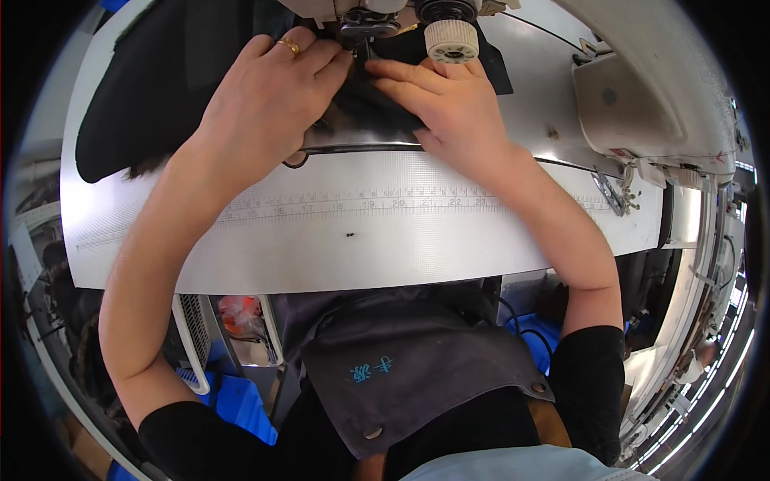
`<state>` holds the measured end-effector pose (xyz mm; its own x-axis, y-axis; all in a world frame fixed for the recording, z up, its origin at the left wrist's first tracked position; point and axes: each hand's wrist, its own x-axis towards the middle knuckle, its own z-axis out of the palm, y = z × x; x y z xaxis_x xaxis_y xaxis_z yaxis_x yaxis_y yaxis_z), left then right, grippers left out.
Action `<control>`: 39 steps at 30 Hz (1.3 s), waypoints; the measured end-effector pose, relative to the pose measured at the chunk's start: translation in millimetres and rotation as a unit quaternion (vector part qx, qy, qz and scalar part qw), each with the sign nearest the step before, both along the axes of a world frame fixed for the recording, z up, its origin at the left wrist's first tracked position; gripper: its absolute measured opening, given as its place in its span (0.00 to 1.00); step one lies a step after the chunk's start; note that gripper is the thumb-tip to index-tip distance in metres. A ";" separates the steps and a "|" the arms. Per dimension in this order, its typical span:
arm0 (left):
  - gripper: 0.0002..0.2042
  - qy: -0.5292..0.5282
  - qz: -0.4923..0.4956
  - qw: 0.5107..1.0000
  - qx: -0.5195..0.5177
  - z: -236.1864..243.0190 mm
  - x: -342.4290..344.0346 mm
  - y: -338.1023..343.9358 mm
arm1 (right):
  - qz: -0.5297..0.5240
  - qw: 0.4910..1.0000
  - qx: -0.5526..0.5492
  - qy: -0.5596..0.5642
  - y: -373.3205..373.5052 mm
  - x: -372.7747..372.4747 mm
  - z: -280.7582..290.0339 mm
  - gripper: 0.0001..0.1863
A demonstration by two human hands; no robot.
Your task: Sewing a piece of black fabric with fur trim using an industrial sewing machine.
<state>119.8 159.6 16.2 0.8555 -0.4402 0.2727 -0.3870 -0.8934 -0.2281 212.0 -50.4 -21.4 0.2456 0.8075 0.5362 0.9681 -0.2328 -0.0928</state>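
Note:
Black fabric [365,108] lies under the head of a sewing machine [370,24], close to its presser foot [368,50]. My left hand [269,100], with a gold ring on one finger, is closed on the fabric just left of the foot. Its fingertips press down beside the needle area. From the right, my right hand [461,104] holds the same fabric, index finger stretched toward the foot and thumb at the near edge. A small round loop [297,159] sticks out below my left palm; the rest of it is hidden. A wide black panel [144,96] spreads to the left.
A white dial [451,42] hangs above my right hand. The machine's pale body [634,104] rises at the right. A metal ruler strip [385,204] crosses the near tabletop. Small metal parts [616,192] lie at right. Blue bins [237,405] stand below the table.

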 end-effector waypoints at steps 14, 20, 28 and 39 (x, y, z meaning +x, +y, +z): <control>0.18 -0.012 -0.036 0.999 -0.017 2.5 -13.2 -5.1 | 0.019 1.000 -0.009 0.008 -7.8 -4.1 7.3 0.12; 0.22 0.034 -0.015 0.999 -0.011 3.8 -12.3 -7.5 | 0.009 1.000 -0.010 0.010 -7.8 -5.6 6.6 0.19; 0.16 0.013 -0.023 0.999 -0.046 0.5 -4.8 -9.1 | -0.038 0.996 -0.074 -0.037 -5.2 -9.1 10.6 0.20; 0.13 -0.001 -0.032 0.995 -0.095 -0.6 -1.5 -2.5 | -0.048 0.996 -0.057 -0.058 -2.0 -11.7 8.9 0.17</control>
<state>118.2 157.1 15.6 0.8266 -0.4345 0.3577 -0.4449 -0.8937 -0.0574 200.3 -52.4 -12.4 0.2667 0.8409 0.4709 0.9436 -0.3273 0.0500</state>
